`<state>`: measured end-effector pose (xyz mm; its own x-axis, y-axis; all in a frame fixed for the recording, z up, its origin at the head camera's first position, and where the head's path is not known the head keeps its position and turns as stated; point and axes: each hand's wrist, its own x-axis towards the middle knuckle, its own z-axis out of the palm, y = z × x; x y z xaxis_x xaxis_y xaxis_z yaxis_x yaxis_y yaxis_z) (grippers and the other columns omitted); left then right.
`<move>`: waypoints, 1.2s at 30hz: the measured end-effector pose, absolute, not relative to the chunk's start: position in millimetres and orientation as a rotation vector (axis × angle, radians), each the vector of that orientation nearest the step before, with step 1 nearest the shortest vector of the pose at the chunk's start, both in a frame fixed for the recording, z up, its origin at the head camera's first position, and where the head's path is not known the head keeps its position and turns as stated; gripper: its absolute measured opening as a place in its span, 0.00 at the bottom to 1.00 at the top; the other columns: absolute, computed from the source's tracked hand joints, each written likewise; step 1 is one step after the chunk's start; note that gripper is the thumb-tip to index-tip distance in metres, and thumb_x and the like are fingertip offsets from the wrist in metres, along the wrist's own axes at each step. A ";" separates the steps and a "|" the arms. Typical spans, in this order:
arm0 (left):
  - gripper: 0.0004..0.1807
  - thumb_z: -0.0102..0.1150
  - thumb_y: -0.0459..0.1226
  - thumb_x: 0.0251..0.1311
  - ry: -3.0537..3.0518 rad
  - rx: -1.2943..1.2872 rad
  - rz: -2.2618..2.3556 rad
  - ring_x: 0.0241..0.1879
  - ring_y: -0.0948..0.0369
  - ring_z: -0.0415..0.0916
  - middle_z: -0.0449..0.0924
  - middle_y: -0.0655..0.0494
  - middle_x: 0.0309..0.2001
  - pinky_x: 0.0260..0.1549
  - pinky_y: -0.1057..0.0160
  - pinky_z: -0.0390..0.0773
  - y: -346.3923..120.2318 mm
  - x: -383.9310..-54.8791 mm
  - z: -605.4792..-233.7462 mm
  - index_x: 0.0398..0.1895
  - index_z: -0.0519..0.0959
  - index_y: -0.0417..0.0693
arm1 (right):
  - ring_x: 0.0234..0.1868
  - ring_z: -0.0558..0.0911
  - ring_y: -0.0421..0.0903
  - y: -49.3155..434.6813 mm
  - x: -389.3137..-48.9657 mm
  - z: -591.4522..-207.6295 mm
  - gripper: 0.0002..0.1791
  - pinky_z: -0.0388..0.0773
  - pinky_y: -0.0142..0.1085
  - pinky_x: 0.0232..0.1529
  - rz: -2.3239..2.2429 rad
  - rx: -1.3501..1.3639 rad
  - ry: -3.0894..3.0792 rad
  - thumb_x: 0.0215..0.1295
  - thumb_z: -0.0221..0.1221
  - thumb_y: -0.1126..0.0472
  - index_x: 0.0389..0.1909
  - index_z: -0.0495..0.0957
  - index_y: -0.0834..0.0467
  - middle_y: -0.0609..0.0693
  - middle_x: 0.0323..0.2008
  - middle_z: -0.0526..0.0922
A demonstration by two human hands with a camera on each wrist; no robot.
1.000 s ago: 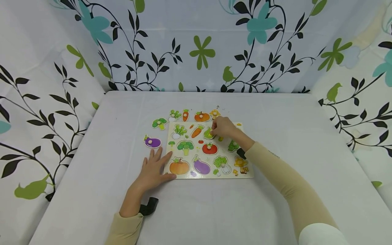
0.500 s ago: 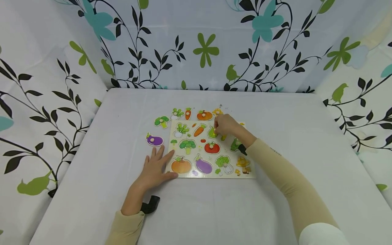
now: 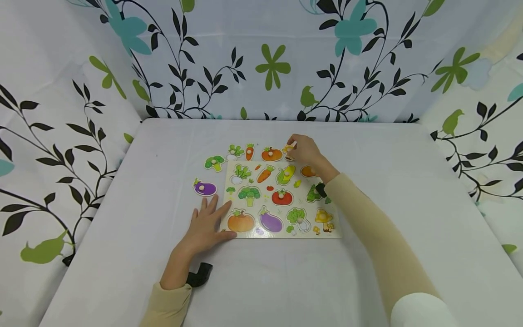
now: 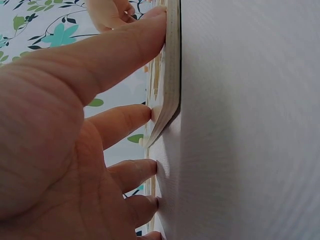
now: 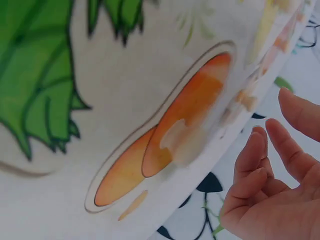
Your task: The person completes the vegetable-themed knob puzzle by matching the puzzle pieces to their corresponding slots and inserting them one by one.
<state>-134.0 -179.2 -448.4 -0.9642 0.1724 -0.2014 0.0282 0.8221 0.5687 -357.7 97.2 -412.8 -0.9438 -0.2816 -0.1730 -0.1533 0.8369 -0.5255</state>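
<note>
A cream wooden vegetable puzzle board [image 3: 265, 234] lies on the white table. My left hand [image 3: 205, 227] rests at its left edge, fingers spread; the left wrist view shows the thumb [image 4: 125, 47] on the board's edge. Past the board's far edge, my right hand [image 3: 305, 150] is at the mushroom piece [image 3: 288, 148], partly covering it. In the right wrist view, its thumb and forefinger are apart, with nothing visible between them. A green-and-yellow vegetable piece [image 3: 285, 175] sits in the board's top row. Beside it is an orange oval vegetable [image 3: 308, 171], partly behind the right wrist.
Loose pieces lie around the board: an eggplant [image 3: 205, 188], a broccoli [image 3: 214, 162], a leafy white-rooted vegetable [image 3: 235, 151], a carrot [image 3: 249, 152] and a pumpkin [image 3: 271, 154]. Patterned curtains [image 3: 229, 59] hang behind and beside the table.
My right hand has let go of the green-and-yellow piece, leaving it on the board, and has moved away from me to the mushroom piece. The left hand stays at the board's edge.
</note>
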 end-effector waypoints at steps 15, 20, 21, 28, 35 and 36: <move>0.47 0.70 0.49 0.52 2.748 0.142 0.842 0.76 0.35 0.27 0.39 0.37 0.78 0.69 0.31 0.33 -177.6 -132.9 -440.7 0.74 0.61 0.48 | 0.41 0.72 0.50 93.8 -378.0 -418.1 0.08 0.72 0.37 0.42 -0.612 -0.220 2.715 0.70 0.57 0.60 0.44 0.74 0.60 0.57 0.48 0.79; 0.46 0.70 0.49 0.52 2.740 0.132 0.838 0.76 0.36 0.28 0.39 0.37 0.78 0.69 0.31 0.33 -178.3 -132.7 -437.6 0.74 0.61 0.47 | 0.39 0.72 0.50 95.6 -378.9 -410.1 0.06 0.71 0.38 0.42 -0.596 -0.304 2.779 0.69 0.58 0.63 0.40 0.74 0.62 0.57 0.42 0.79; 0.46 0.70 0.49 0.52 2.741 0.132 0.838 0.76 0.36 0.28 0.39 0.37 0.78 0.69 0.31 0.33 -178.3 -132.7 -437.4 0.74 0.61 0.47 | 0.39 0.72 0.51 98.0 -378.3 -407.0 0.05 0.71 0.39 0.41 -0.603 -0.325 2.796 0.69 0.58 0.63 0.39 0.74 0.62 0.58 0.41 0.79; 0.46 0.70 0.49 0.52 2.739 0.135 0.850 0.76 0.36 0.28 0.40 0.37 0.78 0.69 0.31 0.32 -177.2 -133.8 -437.5 0.74 0.61 0.48 | 0.34 0.73 0.49 129.8 -351.1 -390.1 0.06 0.70 0.36 0.35 -0.661 -0.433 2.781 0.68 0.59 0.63 0.37 0.75 0.63 0.55 0.33 0.78; 0.46 0.70 0.48 0.52 2.741 0.122 0.855 0.76 0.36 0.27 0.40 0.37 0.78 0.70 0.32 0.32 -176.6 -134.8 -436.9 0.74 0.61 0.48 | 0.31 0.73 0.46 162.4 -286.5 -390.4 0.05 0.70 0.34 0.33 -0.651 -0.539 2.632 0.67 0.60 0.63 0.35 0.76 0.61 0.52 0.29 0.77; 0.46 0.70 0.48 0.52 2.742 0.123 0.855 0.76 0.36 0.27 0.41 0.37 0.78 0.70 0.31 0.32 -176.7 -134.7 -436.7 0.74 0.61 0.47 | 0.31 0.73 0.45 166.4 -277.4 -390.8 0.05 0.70 0.34 0.33 -0.650 -0.549 2.609 0.67 0.60 0.63 0.35 0.76 0.61 0.51 0.29 0.77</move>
